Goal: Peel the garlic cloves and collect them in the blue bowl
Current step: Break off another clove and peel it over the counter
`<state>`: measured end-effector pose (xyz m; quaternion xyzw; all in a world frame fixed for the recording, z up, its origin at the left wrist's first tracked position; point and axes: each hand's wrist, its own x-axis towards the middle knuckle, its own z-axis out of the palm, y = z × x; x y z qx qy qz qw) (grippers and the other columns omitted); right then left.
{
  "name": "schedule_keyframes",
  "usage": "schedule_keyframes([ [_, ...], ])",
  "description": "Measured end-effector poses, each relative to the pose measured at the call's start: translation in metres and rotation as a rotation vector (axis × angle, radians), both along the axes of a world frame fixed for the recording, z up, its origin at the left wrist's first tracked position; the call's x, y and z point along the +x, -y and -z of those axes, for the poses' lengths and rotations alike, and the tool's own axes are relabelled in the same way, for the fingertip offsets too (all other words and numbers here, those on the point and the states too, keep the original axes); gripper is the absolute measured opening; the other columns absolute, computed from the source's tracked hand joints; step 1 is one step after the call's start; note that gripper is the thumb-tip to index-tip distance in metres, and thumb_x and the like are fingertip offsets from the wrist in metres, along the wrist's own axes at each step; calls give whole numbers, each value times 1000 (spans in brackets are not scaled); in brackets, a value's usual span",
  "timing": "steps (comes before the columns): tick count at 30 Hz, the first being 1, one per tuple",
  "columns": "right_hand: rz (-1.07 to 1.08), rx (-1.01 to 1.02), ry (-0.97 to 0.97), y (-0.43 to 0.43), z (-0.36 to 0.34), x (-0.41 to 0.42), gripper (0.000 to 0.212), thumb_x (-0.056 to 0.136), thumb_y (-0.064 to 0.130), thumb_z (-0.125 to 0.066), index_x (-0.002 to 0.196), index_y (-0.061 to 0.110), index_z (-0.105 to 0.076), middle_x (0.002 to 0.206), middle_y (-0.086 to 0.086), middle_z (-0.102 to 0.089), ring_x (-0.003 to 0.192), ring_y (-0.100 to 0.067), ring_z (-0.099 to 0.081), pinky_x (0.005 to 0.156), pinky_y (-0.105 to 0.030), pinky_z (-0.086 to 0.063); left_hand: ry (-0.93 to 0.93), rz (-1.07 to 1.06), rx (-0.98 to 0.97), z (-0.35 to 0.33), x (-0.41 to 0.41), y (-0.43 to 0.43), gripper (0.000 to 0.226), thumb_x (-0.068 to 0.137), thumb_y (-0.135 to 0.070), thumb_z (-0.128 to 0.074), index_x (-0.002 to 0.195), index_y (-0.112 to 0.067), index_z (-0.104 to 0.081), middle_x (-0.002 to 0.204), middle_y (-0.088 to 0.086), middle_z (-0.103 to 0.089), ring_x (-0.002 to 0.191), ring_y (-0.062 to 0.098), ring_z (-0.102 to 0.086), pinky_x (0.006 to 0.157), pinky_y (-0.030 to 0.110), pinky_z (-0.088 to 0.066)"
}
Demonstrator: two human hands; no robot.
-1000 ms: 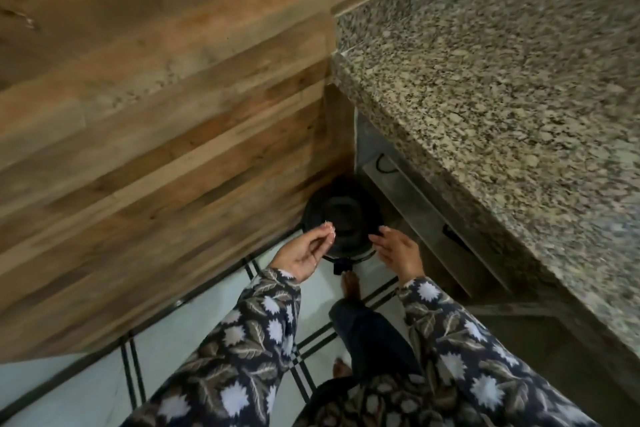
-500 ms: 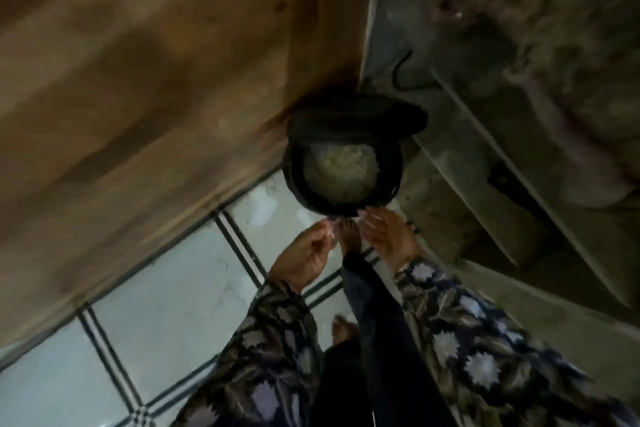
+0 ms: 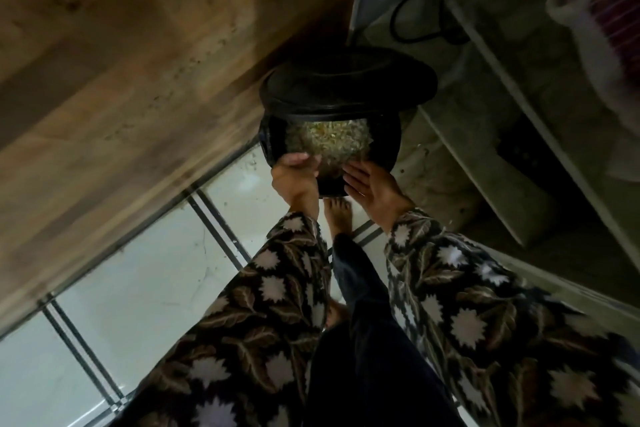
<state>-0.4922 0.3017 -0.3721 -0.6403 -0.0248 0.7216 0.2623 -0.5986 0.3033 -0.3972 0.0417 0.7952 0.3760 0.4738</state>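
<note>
left hand (image 3: 294,178) curls at the rim of the black bin (image 3: 386,146), grip unclear; right hand (image 3: 372,188) spreads flat-fingered beside it.

Dark long sleeves (image 3: 263,305) with white flowers and brown leaves, dark trousers (image 3: 367,340), bare feet (image 3: 338,215)

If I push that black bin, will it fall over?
Probably not easily: the black bin looks wide and squat on flat floor tiles. The scraps inside look light, so it would likely slide. Its raised lid might flap.

White tiled floor (image 3: 145,288) under a black bin (image 3: 385,146) and a bare foot (image 3: 338,215).
</note>
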Motion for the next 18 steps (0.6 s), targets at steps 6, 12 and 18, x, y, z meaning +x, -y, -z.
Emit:
schedule_keyframes([
  [6, -17, 9, -7, 1, -1, 2, 40, 101, 24, -27, 131, 5, -46, 140, -8, -45, 131, -21, -39, 107, -32, -32, -16, 182, -14, 7, 0, 4, 36, 79, 16, -55, 96, -12, -70, 102, 11, -65, 94, 18, -59, 90, 31, -51],
  [12, -20, 27, -32, 13, -20, -2, 40, 102, 24, -26, 132, 6, -44, 141, -8, -44, 132, -22, -38, 110, -34, -30, 21, 212, 23, -18, -7, 28, 21, 87, 5, -56, 101, -5, -68, 94, 7, -66, 80, 13, -60, 76, 24, -50],
  [18, 23, 115, -84, 48, -123, 3, 38, 101, 24, -30, 128, 5, -48, 134, -9, -51, 125, -23, -46, 106, -32, -35, 27, 252, 142, -135, -9, 75, 20, 89, 0, -56, 103, -9, -68, 104, 10, -66, 97, 21, -61, 77, 29, -50],
])
